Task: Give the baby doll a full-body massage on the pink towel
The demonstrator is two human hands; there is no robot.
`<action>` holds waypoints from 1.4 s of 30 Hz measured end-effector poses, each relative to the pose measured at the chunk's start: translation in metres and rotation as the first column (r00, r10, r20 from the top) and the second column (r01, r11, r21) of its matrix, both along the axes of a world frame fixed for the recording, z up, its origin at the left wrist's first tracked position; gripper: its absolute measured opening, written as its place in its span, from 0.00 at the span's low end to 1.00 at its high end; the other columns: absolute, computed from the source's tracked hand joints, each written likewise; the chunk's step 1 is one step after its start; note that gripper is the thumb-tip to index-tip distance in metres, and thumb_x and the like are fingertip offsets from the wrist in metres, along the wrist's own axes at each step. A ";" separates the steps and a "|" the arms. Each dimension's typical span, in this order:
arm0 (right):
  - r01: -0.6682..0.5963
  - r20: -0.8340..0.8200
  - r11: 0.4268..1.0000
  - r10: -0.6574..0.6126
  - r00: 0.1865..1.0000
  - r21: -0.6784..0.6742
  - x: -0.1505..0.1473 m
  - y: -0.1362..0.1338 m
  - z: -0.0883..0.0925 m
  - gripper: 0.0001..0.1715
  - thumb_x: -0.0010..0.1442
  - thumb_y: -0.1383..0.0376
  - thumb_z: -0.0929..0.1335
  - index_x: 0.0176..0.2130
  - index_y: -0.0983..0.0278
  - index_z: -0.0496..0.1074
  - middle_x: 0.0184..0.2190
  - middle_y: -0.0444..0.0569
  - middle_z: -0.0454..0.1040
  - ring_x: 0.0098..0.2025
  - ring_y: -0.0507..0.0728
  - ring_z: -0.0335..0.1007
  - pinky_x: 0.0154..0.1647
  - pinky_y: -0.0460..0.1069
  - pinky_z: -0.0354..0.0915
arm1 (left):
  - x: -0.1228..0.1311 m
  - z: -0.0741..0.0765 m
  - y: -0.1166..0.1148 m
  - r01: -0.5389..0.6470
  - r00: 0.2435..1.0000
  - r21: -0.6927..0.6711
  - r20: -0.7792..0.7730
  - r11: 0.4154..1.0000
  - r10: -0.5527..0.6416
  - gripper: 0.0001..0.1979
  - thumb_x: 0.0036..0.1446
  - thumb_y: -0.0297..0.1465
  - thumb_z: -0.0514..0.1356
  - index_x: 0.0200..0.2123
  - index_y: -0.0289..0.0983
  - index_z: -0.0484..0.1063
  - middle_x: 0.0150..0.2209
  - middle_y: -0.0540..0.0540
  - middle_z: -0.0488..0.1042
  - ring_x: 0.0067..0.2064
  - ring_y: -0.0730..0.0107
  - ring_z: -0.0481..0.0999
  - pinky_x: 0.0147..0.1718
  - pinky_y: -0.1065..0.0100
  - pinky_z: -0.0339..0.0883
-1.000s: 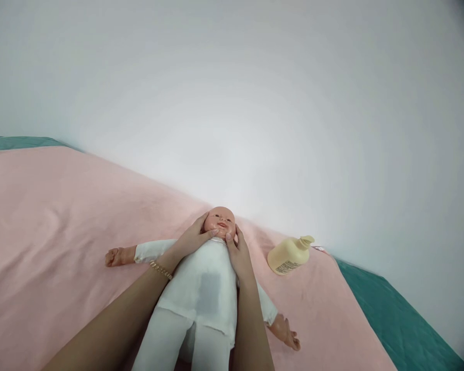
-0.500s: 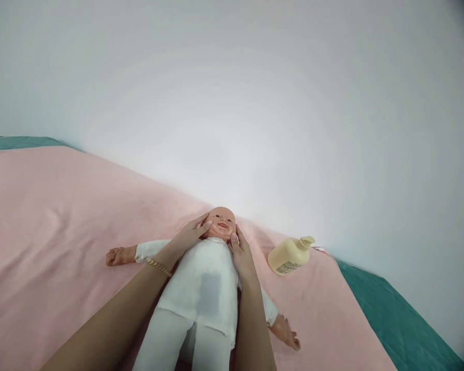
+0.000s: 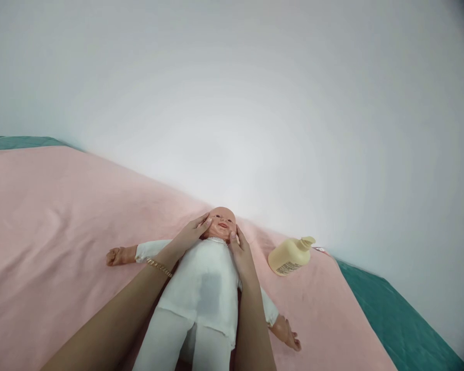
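Note:
A baby doll (image 3: pixel 211 278) with a white cloth body lies on its back, head toward the wall and arms spread to both sides. My left hand (image 3: pixel 189 234) cups the left side of the doll's head, thumb on its cheek and fingers along the side. On the other side my right hand (image 3: pixel 242 252) does the same, its thumb by the jaw. Together they hold the head between them. A gold-coloured bracelet (image 3: pixel 159 267) is round my left wrist. Part of each palm is hidden from view.
A pale yellow pump bottle (image 3: pixel 290 256) stands to the right of the doll. Under everything spreads a pink sheet (image 3: pixel 54 216), with a green quilted cover (image 3: pixel 402 309) showing past its edge. A white wall (image 3: pixel 232 103) rises right behind the doll's head.

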State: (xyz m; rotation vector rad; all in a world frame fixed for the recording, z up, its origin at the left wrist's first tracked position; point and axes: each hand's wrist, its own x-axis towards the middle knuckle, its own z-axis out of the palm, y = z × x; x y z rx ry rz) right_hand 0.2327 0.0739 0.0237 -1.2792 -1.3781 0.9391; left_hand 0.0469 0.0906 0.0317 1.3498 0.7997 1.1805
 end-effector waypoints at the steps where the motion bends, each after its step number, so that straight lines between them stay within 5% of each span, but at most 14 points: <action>1: 0.004 0.007 1.000 -0.004 1.000 -0.015 -0.001 -0.001 0.002 0.41 0.58 0.43 0.66 0.63 0.58 0.63 0.62 0.50 0.66 0.64 0.64 0.60 0.63 0.59 0.60 | 0.000 0.001 -0.001 0.000 1.000 0.007 -0.010 1.000 0.000 0.31 0.62 0.52 0.54 0.59 0.36 0.68 0.57 0.41 0.72 0.59 0.52 0.70 0.59 0.55 0.63; 9: 0.017 0.022 0.998 -0.016 1.000 -0.066 -0.008 -0.001 -0.001 0.50 0.54 0.46 0.71 0.66 0.63 0.54 0.64 0.54 0.63 0.62 0.62 0.64 0.61 0.54 0.63 | 0.008 -0.002 -0.001 -0.088 0.989 0.081 -0.108 0.993 0.097 0.32 0.54 0.46 0.64 0.58 0.36 0.66 0.58 0.40 0.71 0.59 0.49 0.69 0.57 0.55 0.65; 24: 0.064 0.137 0.998 -0.062 0.989 -0.014 -0.008 0.000 -0.004 0.43 0.57 0.48 0.69 0.65 0.62 0.58 0.61 0.54 0.66 0.60 0.63 0.66 0.59 0.57 0.63 | 0.012 -0.009 0.000 -0.189 0.969 0.065 -0.150 0.980 0.197 0.32 0.50 0.42 0.68 0.56 0.37 0.65 0.58 0.39 0.70 0.59 0.49 0.69 0.57 0.55 0.65; 38: 0.008 0.023 0.999 -0.007 1.000 -0.043 -0.002 0.000 -0.001 0.44 0.58 0.44 0.66 0.65 0.61 0.58 0.65 0.52 0.61 0.66 0.63 0.58 0.65 0.59 0.57 | 0.004 -0.003 0.000 -0.066 0.985 0.083 -0.157 0.994 0.079 0.32 0.58 0.45 0.61 0.62 0.37 0.61 0.61 0.42 0.67 0.62 0.52 0.66 0.61 0.56 0.61; 42: -0.011 -0.106 0.998 0.005 0.994 -0.061 0.000 0.005 -0.009 0.44 0.59 0.44 0.65 0.65 0.64 0.59 0.62 0.54 0.65 0.61 0.63 0.65 0.61 0.59 0.63 | 0.002 -0.005 0.003 -0.023 0.988 0.057 -0.149 0.998 0.031 0.34 0.59 0.47 0.59 0.64 0.37 0.58 0.62 0.42 0.67 0.62 0.53 0.66 0.61 0.57 0.60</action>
